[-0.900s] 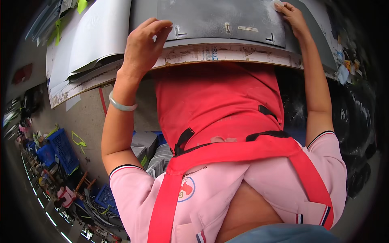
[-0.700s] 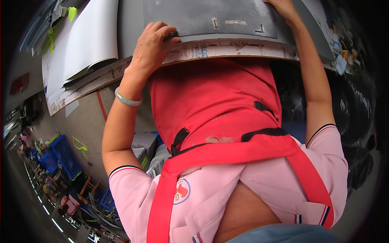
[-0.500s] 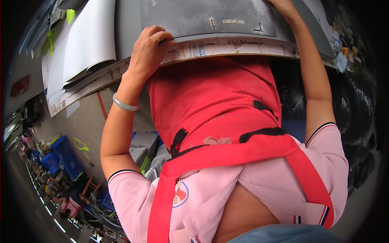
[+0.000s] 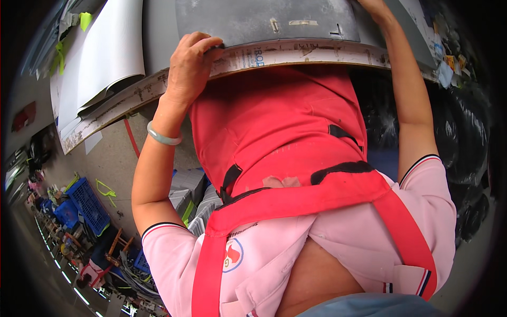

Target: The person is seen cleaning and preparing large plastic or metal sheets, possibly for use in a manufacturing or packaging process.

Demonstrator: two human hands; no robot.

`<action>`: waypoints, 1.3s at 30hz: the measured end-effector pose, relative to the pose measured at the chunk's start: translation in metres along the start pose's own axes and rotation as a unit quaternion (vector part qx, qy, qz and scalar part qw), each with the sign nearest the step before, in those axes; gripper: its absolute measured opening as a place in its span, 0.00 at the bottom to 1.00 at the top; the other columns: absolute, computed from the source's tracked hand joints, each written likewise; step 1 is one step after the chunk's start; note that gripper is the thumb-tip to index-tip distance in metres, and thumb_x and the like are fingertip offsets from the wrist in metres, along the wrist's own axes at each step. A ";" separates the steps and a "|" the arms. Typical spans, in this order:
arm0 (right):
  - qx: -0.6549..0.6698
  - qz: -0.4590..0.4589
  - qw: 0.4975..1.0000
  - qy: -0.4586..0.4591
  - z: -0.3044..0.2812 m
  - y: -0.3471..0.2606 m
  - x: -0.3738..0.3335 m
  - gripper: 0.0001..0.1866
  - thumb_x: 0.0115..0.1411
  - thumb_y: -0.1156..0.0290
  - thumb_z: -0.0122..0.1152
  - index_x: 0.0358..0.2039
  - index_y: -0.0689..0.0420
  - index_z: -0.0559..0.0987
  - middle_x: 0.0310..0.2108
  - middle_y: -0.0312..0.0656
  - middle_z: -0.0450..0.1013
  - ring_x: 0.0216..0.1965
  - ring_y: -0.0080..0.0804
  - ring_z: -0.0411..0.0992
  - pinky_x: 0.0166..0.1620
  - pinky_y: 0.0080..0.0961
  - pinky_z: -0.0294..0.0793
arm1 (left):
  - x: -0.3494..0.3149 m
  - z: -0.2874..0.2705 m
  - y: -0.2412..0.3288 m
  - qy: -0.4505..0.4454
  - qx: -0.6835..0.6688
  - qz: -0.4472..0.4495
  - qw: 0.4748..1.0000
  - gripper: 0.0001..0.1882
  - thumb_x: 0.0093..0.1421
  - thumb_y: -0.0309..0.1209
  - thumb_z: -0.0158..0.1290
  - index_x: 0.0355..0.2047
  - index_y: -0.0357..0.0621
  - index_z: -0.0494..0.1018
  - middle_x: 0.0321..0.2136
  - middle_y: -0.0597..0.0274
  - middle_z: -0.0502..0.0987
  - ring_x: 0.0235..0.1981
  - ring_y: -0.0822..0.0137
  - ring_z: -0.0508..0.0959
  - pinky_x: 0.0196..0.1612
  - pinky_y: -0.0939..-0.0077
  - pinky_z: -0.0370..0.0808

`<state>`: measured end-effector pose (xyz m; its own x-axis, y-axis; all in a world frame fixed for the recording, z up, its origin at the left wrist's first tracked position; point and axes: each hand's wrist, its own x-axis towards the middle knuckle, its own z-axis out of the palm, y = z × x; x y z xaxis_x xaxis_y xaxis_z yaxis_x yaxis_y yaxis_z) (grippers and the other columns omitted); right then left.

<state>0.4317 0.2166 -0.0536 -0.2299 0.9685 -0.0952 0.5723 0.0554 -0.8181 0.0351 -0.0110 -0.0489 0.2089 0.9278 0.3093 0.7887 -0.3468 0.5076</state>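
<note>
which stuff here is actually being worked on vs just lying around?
In hand:
- left hand, curled over the near edge of the grey sheet
- right hand, at the sheet's far right, mostly cut off by the frame
- worktable edge under the sheet

Lying about:
- white sheets to the left
- blue crates on the floor
- black bags at right

A grey sheet point(image 4: 264, 21) lies flat on the worktop point(image 4: 296, 53), its near edge running along the worktop's worn front edge. Its surface is dull and scuffed, with small tape marks and short corner marks. The left hand point(image 4: 191, 66) grips its near-left corner; the right hand point(image 4: 376, 6) rests at its right side.
</note>
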 end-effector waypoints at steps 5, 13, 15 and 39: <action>-0.037 0.012 0.999 0.013 -0.002 -0.009 -0.008 0.12 0.61 0.65 0.66 0.36 0.62 0.83 0.30 0.33 0.77 0.33 0.23 0.71 0.39 0.26 0.71 | 0.002 0.002 0.002 -0.004 0.016 0.013 1.000 0.08 0.57 0.25 0.63 0.39 0.45 0.82 0.36 0.60 0.80 0.41 0.58 0.79 0.44 0.64 0.78; -0.021 -0.029 0.999 0.000 0.005 0.000 -0.003 0.13 0.61 0.64 0.65 0.34 0.63 0.83 0.28 0.32 0.75 0.31 0.22 0.69 0.37 0.26 0.70 | -0.001 -0.001 0.001 0.005 0.012 0.022 1.000 0.09 0.56 0.23 0.63 0.39 0.44 0.81 0.36 0.59 0.79 0.40 0.56 0.79 0.44 0.64 0.77; -0.009 -0.034 0.999 0.003 0.005 0.000 -0.003 0.13 0.61 0.64 0.65 0.34 0.62 0.83 0.27 0.32 0.75 0.31 0.22 0.68 0.36 0.27 0.70 | -0.001 -0.001 0.000 0.002 0.019 0.028 0.999 0.11 0.56 0.23 0.64 0.40 0.44 0.81 0.37 0.59 0.79 0.40 0.55 0.79 0.44 0.64 0.77; 0.011 -0.104 0.993 0.062 -0.053 0.080 0.007 0.16 0.70 0.57 0.62 0.46 0.56 0.83 0.35 0.26 0.75 0.37 0.13 0.70 0.44 0.14 0.69 | 0.120 0.118 0.070 0.089 0.051 0.097 0.990 0.07 0.61 0.33 0.55 0.31 0.43 0.74 0.32 0.50 0.74 0.39 0.51 0.77 0.44 0.58 0.75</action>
<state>0.5177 0.2402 -0.0891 -0.2419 0.9591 0.1468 0.5056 0.2537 -0.8246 0.1837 0.0927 -0.0710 0.2650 0.8028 0.5341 0.7993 -0.4927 0.3440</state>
